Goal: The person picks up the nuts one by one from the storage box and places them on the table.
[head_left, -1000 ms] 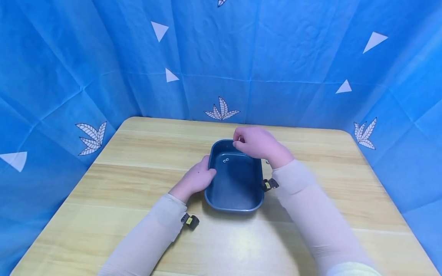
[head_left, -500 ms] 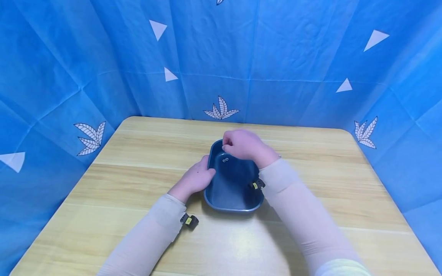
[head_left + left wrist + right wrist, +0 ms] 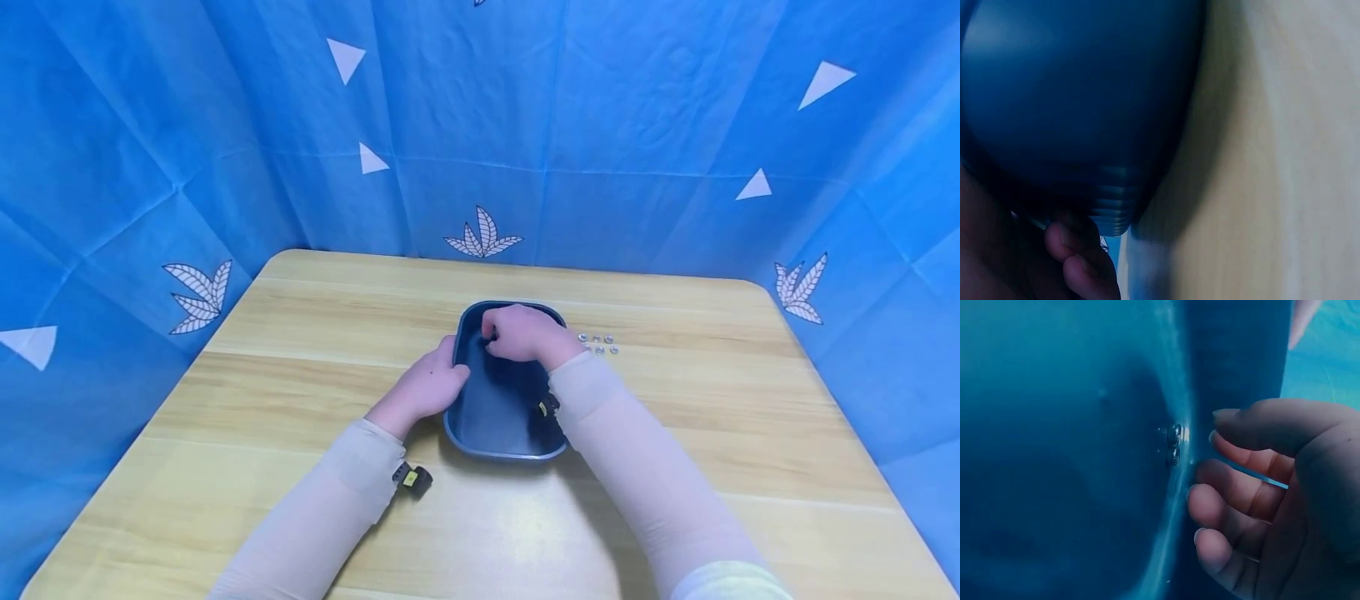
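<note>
A deep blue rectangular bin (image 3: 491, 425) with rounded corners stands on the wooden table. My left hand (image 3: 422, 385) grips its left wall, thumb over the rim; in the left wrist view, curled fingertips (image 3: 1075, 250) show beside the bin's outer wall. Inside the far end of the bin is my right hand (image 3: 521, 335), its thumb and fingers bent but apart. Two small, shiny, ring-like metal pieces (image 3: 1177, 435) lie side by side on the bin floor, just ahead of those fingertips. Nothing is visible between the fingers. In the head view the right hand hides the pair.
Several similar small metal pieces (image 3: 597, 338) lie in two rows on the table (image 3: 697, 400), right of the bin. A blue patterned cloth (image 3: 622, 125) hangs behind and around the table.
My right hand has moved left and down, from over the bin's far right edge into the bin. The pieces on the table have come into view. The left hand keeps its grip.
</note>
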The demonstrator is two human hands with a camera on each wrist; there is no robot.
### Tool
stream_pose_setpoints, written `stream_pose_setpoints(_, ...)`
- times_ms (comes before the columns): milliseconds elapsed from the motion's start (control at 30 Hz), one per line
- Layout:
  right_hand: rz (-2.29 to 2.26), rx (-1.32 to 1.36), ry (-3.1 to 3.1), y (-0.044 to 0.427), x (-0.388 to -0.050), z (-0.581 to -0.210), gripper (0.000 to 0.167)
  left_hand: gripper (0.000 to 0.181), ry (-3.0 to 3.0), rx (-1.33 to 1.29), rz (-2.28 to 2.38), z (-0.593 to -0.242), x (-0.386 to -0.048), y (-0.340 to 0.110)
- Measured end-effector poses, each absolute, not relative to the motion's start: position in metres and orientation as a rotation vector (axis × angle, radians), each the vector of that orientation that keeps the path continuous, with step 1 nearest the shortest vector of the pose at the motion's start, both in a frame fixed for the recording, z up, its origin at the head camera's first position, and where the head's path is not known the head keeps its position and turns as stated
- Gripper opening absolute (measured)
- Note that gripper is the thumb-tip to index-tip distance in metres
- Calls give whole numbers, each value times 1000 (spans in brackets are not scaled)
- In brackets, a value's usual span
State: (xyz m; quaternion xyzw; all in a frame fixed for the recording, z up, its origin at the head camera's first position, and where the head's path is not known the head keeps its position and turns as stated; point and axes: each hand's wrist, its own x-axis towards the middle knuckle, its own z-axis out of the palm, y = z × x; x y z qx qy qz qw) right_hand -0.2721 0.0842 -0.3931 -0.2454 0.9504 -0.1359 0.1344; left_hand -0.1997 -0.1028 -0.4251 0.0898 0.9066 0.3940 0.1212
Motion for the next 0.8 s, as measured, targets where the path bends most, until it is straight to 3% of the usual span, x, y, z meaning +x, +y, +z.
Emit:
stream_pose_setpoints(433,-345,-811,2746,92,-280,-410,20,55,2641,260,1148,-423,-198,-104)
stream_pose_setpoints(800,-286,-812,2761,96,-284,-416,6,55,2643,264,1139,-425,-200,-102)
